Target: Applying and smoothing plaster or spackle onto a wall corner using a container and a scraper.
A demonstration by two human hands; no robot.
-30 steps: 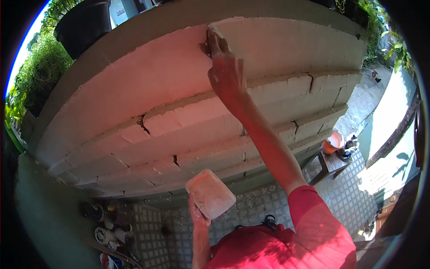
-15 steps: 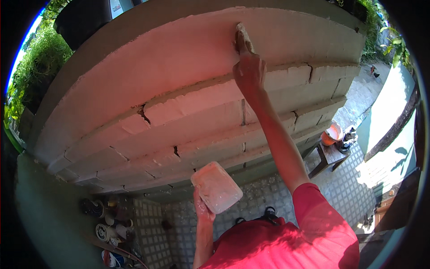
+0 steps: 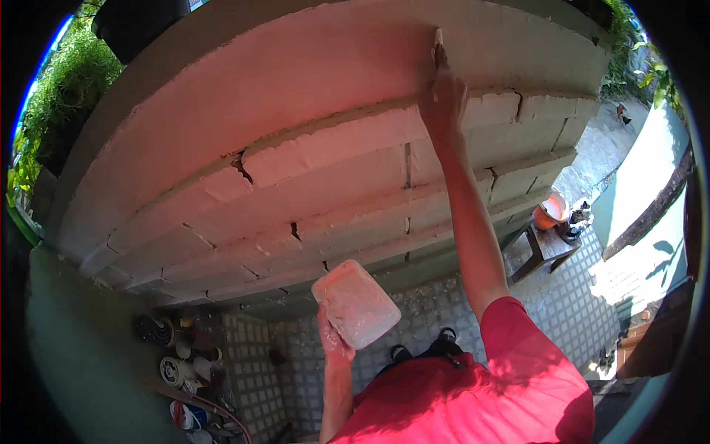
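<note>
My right arm reaches up to the smooth upper band of the wall [image 3: 333,81]. In my right hand [image 3: 442,107] is a narrow putty knife [image 3: 439,46], its blade seen nearly edge-on against that band. Most of its handle is hidden by my fingers. Lower down, my left hand [image 3: 334,339] grips a shallow, rounded-square plastic tub [image 3: 370,314] by its left edge. Pale paste [image 3: 355,292] is smeared inside the tub. Below the smooth band run stepped rows of blocks [image 3: 333,155] with dark cracks and rough edges.
An orange bucket [image 3: 549,213] stands on a small wooden table [image 3: 547,250] at the right. Several pots and containers [image 3: 177,370] crowd the lower left. A dark planter [image 3: 137,29] sits on top of the wall. Patterned tiles [image 3: 310,392] cover the floor.
My right hand and the putty knife have moved right along the upper band, and the blade has turned more edge-on. My left hand and the tub have hardly moved.
</note>
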